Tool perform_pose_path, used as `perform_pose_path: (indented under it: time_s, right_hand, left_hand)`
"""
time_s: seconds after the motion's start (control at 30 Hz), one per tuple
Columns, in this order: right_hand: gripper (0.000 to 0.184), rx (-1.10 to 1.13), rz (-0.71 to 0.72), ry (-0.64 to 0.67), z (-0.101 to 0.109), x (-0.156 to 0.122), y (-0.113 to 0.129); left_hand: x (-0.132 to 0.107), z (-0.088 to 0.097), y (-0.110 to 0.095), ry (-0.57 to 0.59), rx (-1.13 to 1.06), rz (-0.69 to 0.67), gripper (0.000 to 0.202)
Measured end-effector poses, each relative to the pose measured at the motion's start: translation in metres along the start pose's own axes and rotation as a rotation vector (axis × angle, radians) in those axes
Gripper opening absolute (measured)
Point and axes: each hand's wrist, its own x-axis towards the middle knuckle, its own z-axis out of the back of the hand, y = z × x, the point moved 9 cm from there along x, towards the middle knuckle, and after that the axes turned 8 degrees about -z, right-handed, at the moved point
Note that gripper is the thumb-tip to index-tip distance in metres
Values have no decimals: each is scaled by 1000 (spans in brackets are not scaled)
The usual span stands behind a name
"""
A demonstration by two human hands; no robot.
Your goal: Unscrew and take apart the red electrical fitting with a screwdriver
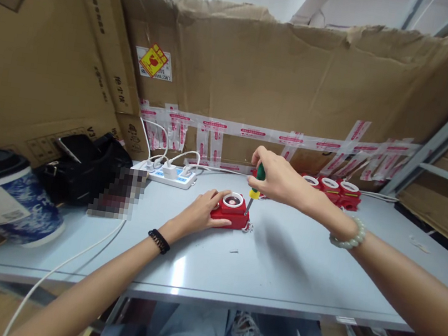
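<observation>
A small red housing with a white ring on top (232, 211) sits on the grey table (276, 266). My left hand (199, 212) grips its left side, fingers curled around it. My right hand (275, 177) is closed on a screwdriver with a green and yellow handle (257, 183), held upright with its tip at the housing's right edge. A tiny screw or metal bit (233, 251) lies on the table in front of the housing.
Three more red housings with white rings (330, 188) stand in a row at the back right. A white power strip (166, 173) with plugged cables lies back left, beside a black bag (85, 167) and a blue-patterned cup (1, 193). Taped cardboard walls surround the table.
</observation>
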Motion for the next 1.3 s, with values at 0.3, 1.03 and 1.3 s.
perform_pose_path:
  time_s: [0.3,1.03,1.3]
  right_hand:
    - [31,167,-27,-89,0,-10,1]
    - [30,345,-169,-304,-7,-17,-36]
    - [24,279,-172,-318,-1,-19,-39]
  left_hand:
    - [-2,-3,1,5,20,-2,68]
    - [-3,-5,-8,30,15,-10,66]
    - [-3,-5,-7,25,-11,-8,67]
